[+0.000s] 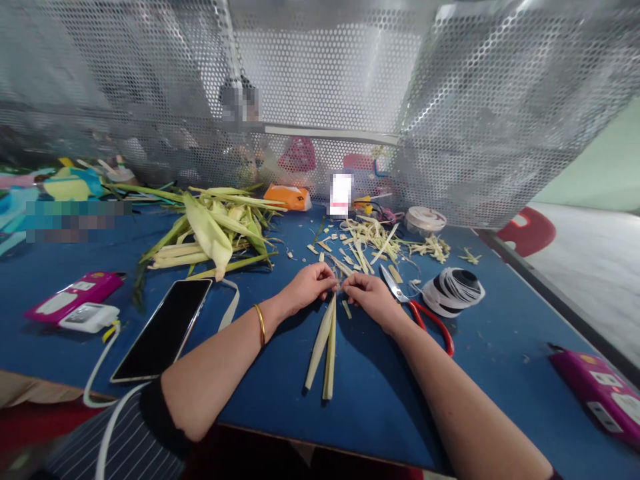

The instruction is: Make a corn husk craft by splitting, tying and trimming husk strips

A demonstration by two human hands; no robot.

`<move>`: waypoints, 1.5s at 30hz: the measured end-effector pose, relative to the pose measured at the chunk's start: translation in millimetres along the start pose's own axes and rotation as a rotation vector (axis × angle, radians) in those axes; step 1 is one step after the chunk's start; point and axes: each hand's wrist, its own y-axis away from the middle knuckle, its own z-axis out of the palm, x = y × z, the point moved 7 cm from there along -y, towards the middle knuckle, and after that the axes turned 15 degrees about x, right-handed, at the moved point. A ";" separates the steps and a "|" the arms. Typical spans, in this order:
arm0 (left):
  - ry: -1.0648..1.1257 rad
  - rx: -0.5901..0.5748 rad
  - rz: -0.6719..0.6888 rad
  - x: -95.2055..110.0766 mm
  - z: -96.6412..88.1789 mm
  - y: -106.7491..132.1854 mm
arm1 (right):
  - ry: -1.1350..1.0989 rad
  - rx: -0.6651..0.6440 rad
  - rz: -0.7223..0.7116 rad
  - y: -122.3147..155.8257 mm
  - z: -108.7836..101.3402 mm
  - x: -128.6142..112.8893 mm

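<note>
Near the middle of the blue table, two folded strips of corn husk (324, 337) spread toward me from one joined end. My left hand (313, 285) is closed with its fingertips pinched at that joined end. Opposite it, my right hand (367, 293) is closed too, its thumb and forefinger pressed together beside the same end. A thin thread seems to run between the fingertips, but it is too small to be sure. Just right of my right hand lie red-handled scissors (417, 310) with their blades pointing away. A spool of white thread (453, 292) sits beyond them.
Green corn husks (215, 230) are heaped at the back left. Husk scraps (373, 240) litter the back, near a round tape roll (425, 220) and an orange packet (287, 197). A phone (163, 330) and a purple power strip (75, 297) lie left; another power strip (597, 393) lies right.
</note>
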 end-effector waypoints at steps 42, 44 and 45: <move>-0.054 -0.109 -0.185 -5.7 6.4 11.7 | 0.102 0.039 -0.021 0.0 0.3 3.8; -0.051 -0.108 -0.189 -6.7 6.5 11.0 | 0.096 0.040 -0.014 -0.4 -0.1 4.4; -0.049 -0.101 -0.194 -6.8 6.2 10.7 | 0.091 0.038 -0.008 -0.4 -0.3 4.6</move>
